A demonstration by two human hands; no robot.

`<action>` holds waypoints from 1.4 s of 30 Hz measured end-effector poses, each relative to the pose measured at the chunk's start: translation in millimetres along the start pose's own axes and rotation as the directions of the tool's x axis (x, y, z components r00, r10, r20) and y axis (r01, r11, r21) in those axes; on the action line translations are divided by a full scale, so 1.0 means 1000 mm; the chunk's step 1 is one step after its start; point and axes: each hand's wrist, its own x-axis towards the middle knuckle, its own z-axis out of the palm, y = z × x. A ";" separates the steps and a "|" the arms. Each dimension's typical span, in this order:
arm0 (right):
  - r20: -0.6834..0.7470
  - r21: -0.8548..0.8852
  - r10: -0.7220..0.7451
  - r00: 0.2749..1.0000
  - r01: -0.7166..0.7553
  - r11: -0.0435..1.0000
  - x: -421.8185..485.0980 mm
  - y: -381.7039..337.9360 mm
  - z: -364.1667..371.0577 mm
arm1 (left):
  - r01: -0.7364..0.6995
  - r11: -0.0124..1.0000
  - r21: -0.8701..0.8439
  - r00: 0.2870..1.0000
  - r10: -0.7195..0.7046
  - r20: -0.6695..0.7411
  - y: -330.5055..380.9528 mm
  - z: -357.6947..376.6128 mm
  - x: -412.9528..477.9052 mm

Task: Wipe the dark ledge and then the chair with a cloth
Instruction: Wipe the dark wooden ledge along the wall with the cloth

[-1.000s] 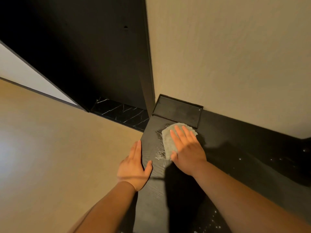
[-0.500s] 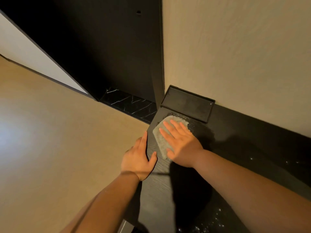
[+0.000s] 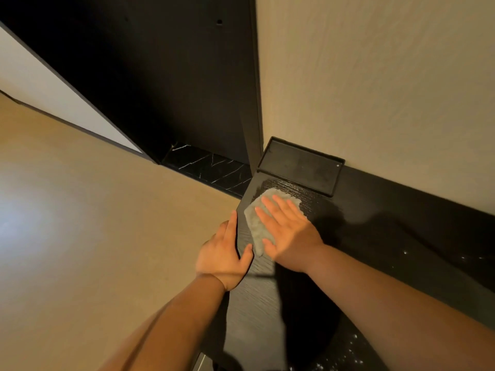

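Shifted toward the left hand [image 3: 222, 259] — open against the dark ledge's [image 3: 257, 303] end — the cloth [image 3: 254, 226] is pressed under the flat right hand [image 3: 290, 232], tray [image 3: 300, 167] beyond.

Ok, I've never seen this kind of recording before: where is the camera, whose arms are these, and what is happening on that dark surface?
There is no machine here. The camera sits on a person's head and looks forward and down, so the two arms entering from below are the wearer's own. The right hand lies flat, fingers straight, pressing a grey cloth onto the dark ledge, which runs along a beige wall. The left hand rests on the ledge's outer edge, thumb on top, holding nothing. Just beyond the cloth, against the wall, sits a shallow dark tray. The surface by the cloth glistens, as if wet. No chair is in view.
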 end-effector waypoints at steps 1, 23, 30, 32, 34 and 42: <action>0.040 -0.003 -0.001 0.999 0.002 1.000 0.007 0.003 -0.005 | -0.002 1.000 -0.002 1.000 0.002 -0.003 0.000 0.001 0.000; -0.006 -0.055 0.056 0.998 -0.057 0.997 0.044 -0.011 -0.013 | -0.001 1.000 0.030 0.999 0.000 0.033 -0.002 0.002 0.003; -0.027 -0.052 0.175 0.984 -0.176 0.983 0.038 -0.023 -0.012 | -0.007 1.000 0.016 1.000 0.007 0.013 -0.004 0.003 0.002; -0.031 -0.061 0.182 0.983 -0.184 0.981 0.052 -0.028 -0.008 | -0.012 1.000 0.008 1.000 0.012 0.010 -0.003 0.004 0.002; 0.007 -0.083 0.175 0.985 -0.174 0.981 0.064 -0.028 -0.008 | -0.016 1.000 -0.005 1.000 0.016 0.008 -0.003 0.003 0.001; 0.009 -0.124 0.179 0.984 -0.177 0.976 0.049 -0.031 -0.006 | -0.015 0.999 0.030 1.000 0.015 0.002 -0.002 0.002 0.001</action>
